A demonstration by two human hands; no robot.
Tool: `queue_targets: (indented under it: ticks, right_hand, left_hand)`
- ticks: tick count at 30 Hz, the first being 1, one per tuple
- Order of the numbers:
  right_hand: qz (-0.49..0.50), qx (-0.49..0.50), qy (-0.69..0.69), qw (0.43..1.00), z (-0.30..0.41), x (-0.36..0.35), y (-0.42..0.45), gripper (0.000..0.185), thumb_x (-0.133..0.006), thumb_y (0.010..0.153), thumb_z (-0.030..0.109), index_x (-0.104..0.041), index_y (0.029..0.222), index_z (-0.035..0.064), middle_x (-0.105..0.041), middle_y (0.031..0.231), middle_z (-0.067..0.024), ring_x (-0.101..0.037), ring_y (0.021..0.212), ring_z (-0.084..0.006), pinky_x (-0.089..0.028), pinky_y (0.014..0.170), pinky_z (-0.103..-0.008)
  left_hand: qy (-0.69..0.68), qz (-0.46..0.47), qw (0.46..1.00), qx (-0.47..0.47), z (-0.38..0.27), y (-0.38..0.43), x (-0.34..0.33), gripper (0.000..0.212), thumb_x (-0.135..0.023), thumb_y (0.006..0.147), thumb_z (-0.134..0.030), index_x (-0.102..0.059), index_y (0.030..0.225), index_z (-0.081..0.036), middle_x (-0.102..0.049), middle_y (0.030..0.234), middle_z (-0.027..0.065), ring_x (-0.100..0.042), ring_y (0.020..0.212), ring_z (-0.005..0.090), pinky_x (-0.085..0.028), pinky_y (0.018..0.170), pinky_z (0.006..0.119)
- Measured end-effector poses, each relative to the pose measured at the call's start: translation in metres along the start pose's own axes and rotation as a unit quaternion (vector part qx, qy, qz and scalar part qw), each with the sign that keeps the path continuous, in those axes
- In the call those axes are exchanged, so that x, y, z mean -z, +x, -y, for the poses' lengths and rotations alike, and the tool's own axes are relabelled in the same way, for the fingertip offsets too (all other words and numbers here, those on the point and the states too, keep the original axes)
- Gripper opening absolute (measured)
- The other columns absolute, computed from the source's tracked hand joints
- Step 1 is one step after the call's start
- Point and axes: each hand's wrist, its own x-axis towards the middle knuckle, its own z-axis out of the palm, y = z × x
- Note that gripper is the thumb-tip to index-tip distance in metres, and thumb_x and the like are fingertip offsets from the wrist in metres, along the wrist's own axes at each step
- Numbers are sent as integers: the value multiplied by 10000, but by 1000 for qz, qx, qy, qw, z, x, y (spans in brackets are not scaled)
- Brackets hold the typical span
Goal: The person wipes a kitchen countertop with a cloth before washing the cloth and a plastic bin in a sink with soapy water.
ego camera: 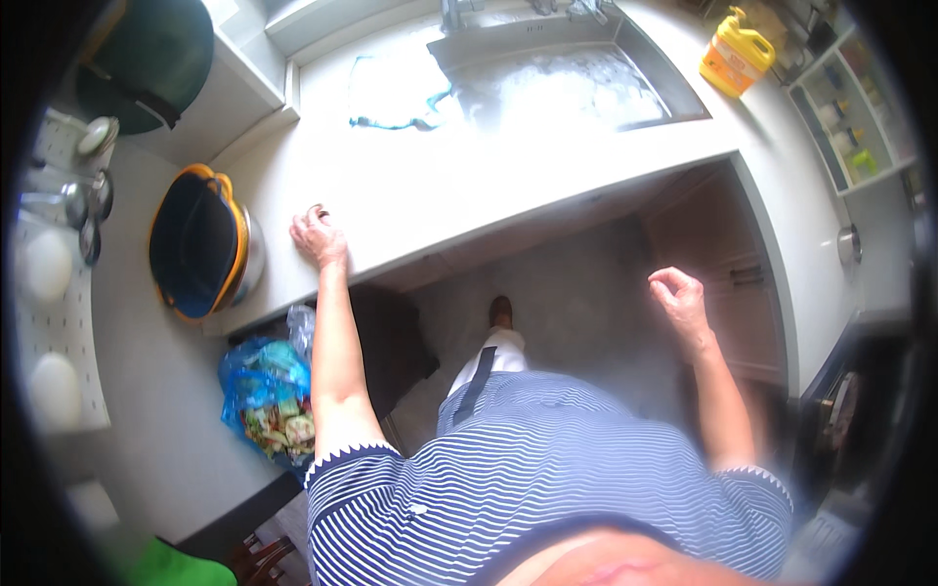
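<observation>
On the left end of the white countertop (410,183) rests my left hand (320,236), its fingers curled. A small dark spot shows at its fingertips; glare and size hide whether it is an object. My right hand (680,297) hangs in the air over the floor, fingers curled in towards the thumb, with nothing visible in it. Left of my left hand stands a dark basin with an orange rim (196,242), stacked on other containers. A blue and white cloth (399,95) lies beside the steel sink (564,88), partly washed out by bright light.
Below my left forearm, a blue plastic bag (264,373) holds food scraps. Ladles (75,205) hang on a pegboard at the far left. A yellow pump jug (736,55) stands right of the sink. A stove (850,410) is at the right edge.
</observation>
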Motion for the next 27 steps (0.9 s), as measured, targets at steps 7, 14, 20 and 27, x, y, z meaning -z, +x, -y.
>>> queue_targets:
  ticks: [7, 14, 20, 27]
  right_hand:
    - [-3, -26, 22, 999, 9, 7, 95, 49, -568, 777, 30, -608, 803, 17, -560, 632, 20, -511, 580, -33, -423, 537, -177]
    - [63, -26, 83, 994, 25, 15, 202, 73, -550, 796, 37, -597, 825, -9, -566, 657, -6, -522, 599, -57, -427, 550, -187]
    - [141, -25, 166, 976, 22, 20, 323, 117, -552, 812, 117, -589, 814, 5, -571, 676, -18, -533, 602, -70, -429, 541, -202]
    - [132, -124, -65, 981, -76, 12, 485, 138, -544, 770, 159, -585, 730, 33, -578, 625, -18, -531, 529, -79, -403, 465, -219]
  left_hand:
    - [-246, 114, 937, -220, -164, -1, -36, 127, -503, 755, -43, -572, 856, -76, -513, 1070, 155, -418, 1086, 342, -311, 934, 429]
    - [-585, 348, 731, 47, -283, 48, -53, 147, -464, 847, -77, -564, 945, -34, -560, 837, 17, -494, 650, 88, -406, 573, 217]
    - [-648, 390, 607, 243, -333, 69, -98, 211, -462, 800, -81, -553, 975, -7, -488, 662, -32, -415, 551, 47, -378, 501, 192]
    - [-215, 506, 835, -19, -345, 48, -158, 350, -559, 661, -117, -613, 1007, -120, -397, 1260, 214, -361, 1202, 286, -343, 939, 329]
